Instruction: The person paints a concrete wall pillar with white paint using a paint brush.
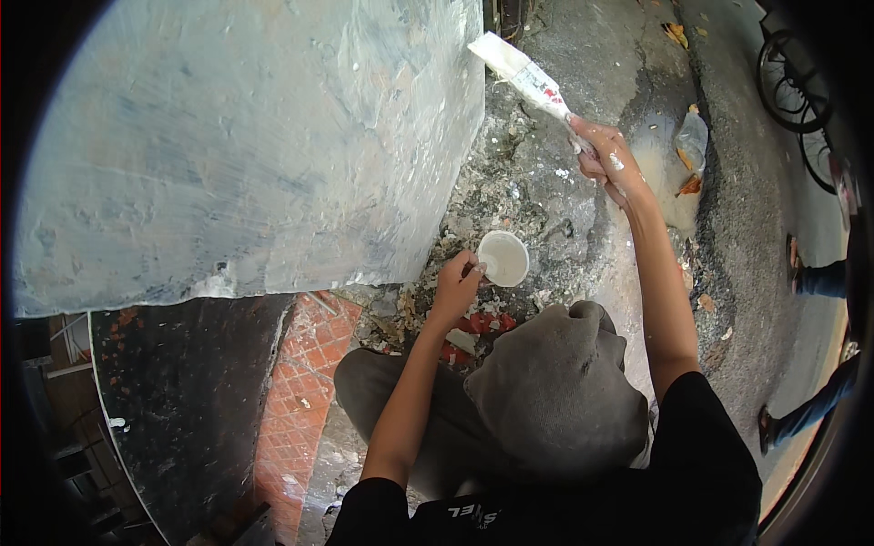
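Note:
My right hand point(605, 159), spotted with white paint, is wrapped round the handle of a wide paintbrush point(523, 73). White paint covers the brush's bristles and much of its handle, and its tip points up and left, near the edge of the wall. Lower down, my left hand point(458, 287) grips the side of a small white cup point(503, 258) above the rubble. The cup's inside looks pale; how much paint it holds I cannot tell. To the left rises a large wall point(264, 146) streaked with whitish-grey paint.
My bent knees point(560, 391) are close below the cup. Broken debris point(473, 323) lies along the wall's foot. Orange tiles point(296, 409) and a black panel point(182, 409) are at lower left. On the right are a plastic bag point(692, 141), bicycle wheels point(790, 82) and another person's legs point(815, 400).

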Demonstrator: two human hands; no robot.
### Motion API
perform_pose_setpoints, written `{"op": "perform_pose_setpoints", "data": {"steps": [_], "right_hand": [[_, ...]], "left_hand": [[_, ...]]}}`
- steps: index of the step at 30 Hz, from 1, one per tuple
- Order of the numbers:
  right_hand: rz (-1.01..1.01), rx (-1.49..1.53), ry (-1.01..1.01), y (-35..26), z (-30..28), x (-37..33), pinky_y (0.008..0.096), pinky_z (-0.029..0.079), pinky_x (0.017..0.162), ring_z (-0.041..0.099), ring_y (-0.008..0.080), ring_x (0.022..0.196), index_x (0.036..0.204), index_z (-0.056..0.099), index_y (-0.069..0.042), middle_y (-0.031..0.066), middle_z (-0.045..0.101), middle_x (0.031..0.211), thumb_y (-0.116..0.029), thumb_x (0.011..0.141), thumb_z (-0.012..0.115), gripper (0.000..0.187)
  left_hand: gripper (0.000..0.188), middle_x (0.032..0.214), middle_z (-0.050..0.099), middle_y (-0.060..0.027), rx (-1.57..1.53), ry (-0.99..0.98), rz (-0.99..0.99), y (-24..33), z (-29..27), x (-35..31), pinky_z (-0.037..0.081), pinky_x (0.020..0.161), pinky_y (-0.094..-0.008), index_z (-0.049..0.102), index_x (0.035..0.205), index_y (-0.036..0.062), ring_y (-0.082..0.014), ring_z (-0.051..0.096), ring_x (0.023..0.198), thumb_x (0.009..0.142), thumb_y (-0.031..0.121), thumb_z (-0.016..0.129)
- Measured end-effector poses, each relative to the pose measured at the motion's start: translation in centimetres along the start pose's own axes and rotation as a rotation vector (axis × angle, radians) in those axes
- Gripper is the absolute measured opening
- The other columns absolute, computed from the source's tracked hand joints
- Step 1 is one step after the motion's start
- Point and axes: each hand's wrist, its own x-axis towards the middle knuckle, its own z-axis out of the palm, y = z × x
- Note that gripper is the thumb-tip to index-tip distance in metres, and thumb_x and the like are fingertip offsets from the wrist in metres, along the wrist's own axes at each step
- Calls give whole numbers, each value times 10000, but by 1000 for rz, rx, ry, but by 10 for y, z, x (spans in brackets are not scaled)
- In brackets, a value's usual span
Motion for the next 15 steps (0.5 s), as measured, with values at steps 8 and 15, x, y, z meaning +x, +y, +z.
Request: {"op": "perform_pose_setpoints", "data": {"steps": [8,15], "right_hand": [[30,12,-130,30,22,45,212,170,345,241,32,356,657,525,-88,-73,297,413,-390,784,561,330],[171,-176,-12,97,24,3,216,198,340,286,34,379,490,489,-94,-64,335,447,-377,749,619,405]], "left_hand": [[127,593,424,-4,14,-17,25,-9,2,2,424,528,-232,425,709,6,-56,402,561,799,71,487],[127,595,444,-8,-15,-16,4,-10,0,-1,424,534,-238,437,712,2,-63,441,571,795,80,494]]}}
